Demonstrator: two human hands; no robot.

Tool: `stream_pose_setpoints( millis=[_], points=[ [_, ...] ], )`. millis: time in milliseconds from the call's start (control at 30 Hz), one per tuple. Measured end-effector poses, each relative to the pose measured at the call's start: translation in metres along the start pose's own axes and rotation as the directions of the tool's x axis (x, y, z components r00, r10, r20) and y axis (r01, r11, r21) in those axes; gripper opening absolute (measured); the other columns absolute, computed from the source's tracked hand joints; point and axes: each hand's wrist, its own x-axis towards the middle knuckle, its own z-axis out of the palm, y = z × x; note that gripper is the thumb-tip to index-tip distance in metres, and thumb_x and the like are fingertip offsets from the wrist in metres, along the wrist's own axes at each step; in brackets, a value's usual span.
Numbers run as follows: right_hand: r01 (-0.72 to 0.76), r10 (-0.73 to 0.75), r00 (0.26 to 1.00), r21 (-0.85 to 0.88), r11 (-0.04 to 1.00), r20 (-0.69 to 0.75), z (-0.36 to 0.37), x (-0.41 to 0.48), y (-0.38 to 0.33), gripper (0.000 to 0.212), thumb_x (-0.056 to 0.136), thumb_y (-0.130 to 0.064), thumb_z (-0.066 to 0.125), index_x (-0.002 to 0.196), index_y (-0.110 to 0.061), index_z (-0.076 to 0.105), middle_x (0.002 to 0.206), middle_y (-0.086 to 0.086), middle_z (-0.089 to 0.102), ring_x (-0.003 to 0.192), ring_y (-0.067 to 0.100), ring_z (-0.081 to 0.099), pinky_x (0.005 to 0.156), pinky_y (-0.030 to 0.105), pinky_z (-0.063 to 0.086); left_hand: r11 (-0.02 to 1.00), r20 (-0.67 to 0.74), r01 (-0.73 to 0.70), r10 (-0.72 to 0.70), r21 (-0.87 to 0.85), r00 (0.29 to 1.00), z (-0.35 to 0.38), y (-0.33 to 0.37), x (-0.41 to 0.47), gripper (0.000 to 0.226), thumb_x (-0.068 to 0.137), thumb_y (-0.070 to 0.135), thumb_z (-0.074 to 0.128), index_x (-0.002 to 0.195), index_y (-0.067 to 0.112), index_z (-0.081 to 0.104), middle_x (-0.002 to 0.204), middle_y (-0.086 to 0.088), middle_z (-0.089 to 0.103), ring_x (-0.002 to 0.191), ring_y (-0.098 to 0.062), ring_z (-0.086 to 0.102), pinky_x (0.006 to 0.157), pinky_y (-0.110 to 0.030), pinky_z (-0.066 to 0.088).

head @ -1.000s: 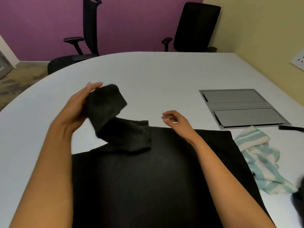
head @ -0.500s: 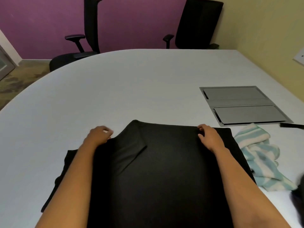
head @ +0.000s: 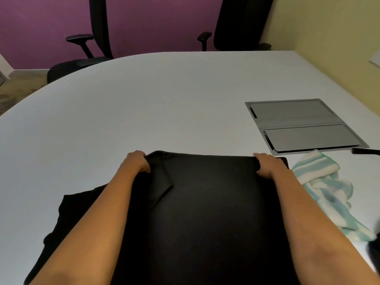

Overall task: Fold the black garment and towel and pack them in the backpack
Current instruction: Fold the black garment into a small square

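The black garment (head: pixel 205 202) lies flat on the white table (head: pixel 164 99), directly in front of me, with one sleeve folded in across its left side. My left hand (head: pixel 136 162) grips the garment's far left corner. My right hand (head: pixel 267 165) grips the far right corner. A crumpled towel (head: pixel 324 190) with mint and white stripes sits just right of the garment. A dark shape (head: pixel 375 245) shows at the right edge; I cannot tell what it is.
A grey metal cable hatch (head: pixel 304 126) is set into the table at the right, with a black strap (head: pixel 366 151) beside it. Two black office chairs (head: pixel 98 38) (head: pixel 238 21) stand at the far side against a purple wall.
A second ago my left hand held the sleeve up; it has laid it over the garment. Both hands have moved out to the garment's far corners and closed on them.
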Motion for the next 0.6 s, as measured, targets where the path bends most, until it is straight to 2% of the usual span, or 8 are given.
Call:
stream_pose_setpoints(
  millis=[67, 133, 233, 300, 400, 500, 600],
  points=[
    [0.011, -0.014, 0.999, -0.062, 0.998, -0.05, -0.002, 0.001, -0.001, 0.064, 0.089, -0.02, 0.056, 0.146, -0.016, 0.028, 0.146, 0.01, 0.037, 0.131, 0.027, 0.04, 0.107, 0.038, 0.031, 0.999, -0.057, -0.024, 0.022, -0.041, 0.998, -0.002, -0.001, -0.003, 0.05, 0.081, -0.001, 0.06, 0.129, 0.011, 0.053, 0.128, -0.015, 0.052, 0.113, -0.032, 0.053, 0.089, -0.034, 0.045],
    [0.024, -0.037, 0.992, -0.106, 0.994, -0.12, -0.004, 0.001, -0.001, 0.048, 0.088, -0.02, 0.057, 0.134, -0.017, 0.043, 0.134, 0.009, 0.047, 0.121, 0.026, 0.048, 0.102, 0.034, 0.035, 0.997, -0.155, -0.052, 0.044, -0.049, 0.987, -0.006, -0.002, -0.009, 0.048, 0.082, -0.003, 0.053, 0.126, 0.017, 0.056, 0.125, -0.013, 0.054, 0.11, -0.031, 0.055, 0.088, -0.036, 0.045],
    [0.048, -0.048, 0.981, -0.001, 0.999, -0.187, -0.003, -0.003, 0.004, 0.023, 0.087, -0.007, 0.055, 0.108, -0.015, 0.059, 0.116, 0.008, 0.055, 0.106, 0.025, 0.052, 0.086, 0.031, 0.041, 0.993, -0.31, -0.121, 0.117, 0.005, 0.943, -0.016, -0.006, -0.019, 0.047, 0.082, -0.006, 0.045, 0.116, 0.022, 0.063, 0.12, -0.01, 0.059, 0.104, -0.031, 0.057, 0.08, -0.034, 0.044],
    [0.111, -0.076, 0.959, 0.115, 0.987, -0.273, 0.0, -0.01, 0.012, 0.019, 0.083, 0.001, 0.055, 0.099, -0.01, 0.06, 0.106, 0.008, 0.054, 0.099, 0.026, 0.051, 0.075, 0.03, 0.039, 0.981, -0.389, -0.177, 0.195, 0.082, 0.9, -0.022, -0.012, -0.027, 0.047, 0.081, -0.008, 0.041, 0.107, 0.023, 0.066, 0.114, -0.007, 0.062, 0.099, -0.029, 0.058, 0.072, -0.032, 0.041],
    [0.224, -0.118, 0.882, 0.186, 0.957, -0.455, -0.002, -0.035, 0.023, 0.018, 0.077, 0.006, 0.059, 0.09, -0.006, 0.056, 0.096, 0.007, 0.046, 0.083, 0.023, 0.046, 0.067, 0.029, 0.035, 0.95, -0.495, -0.248, 0.31, 0.188, 0.812, -0.026, -0.026, -0.042, 0.043, 0.081, -0.007, 0.042, 0.098, 0.023, 0.067, 0.101, -0.001, 0.061, 0.086, -0.023, 0.055, 0.066, -0.03, 0.036],
    [0.29, -0.164, 0.809, 0.14, 0.947, -0.565, -0.005, -0.067, 0.027, 0.024, 0.069, 0.012, 0.062, 0.083, -0.006, 0.054, 0.091, 0.007, 0.047, 0.075, 0.021, 0.044, 0.062, 0.031, 0.037, 0.916, -0.573, -0.325, 0.4, 0.234, 0.715, -0.022, -0.043, -0.062, 0.039, 0.082, -0.006, 0.044, 0.096, 0.022, 0.068, 0.09, 0.002, 0.056, 0.08, -0.018, 0.051, 0.061, -0.028, 0.032],
    [0.293, -0.208, 0.792, 0.058, 0.954, -0.575, -0.001, -0.098, 0.026, 0.029, 0.064, 0.014, 0.061, 0.08, -0.009, 0.053, 0.089, 0.008, 0.049, 0.077, 0.024, 0.048, 0.058, 0.032, 0.039, 0.902, -0.599, -0.357, 0.429, 0.244, 0.676, -0.014, -0.052, -0.085, 0.04, 0.084, -0.007, 0.044, 0.1, 0.021, 0.069, 0.092, 0.0, 0.058, 0.087, -0.02, 0.055, 0.059, -0.028, 0.032]
  ],
)
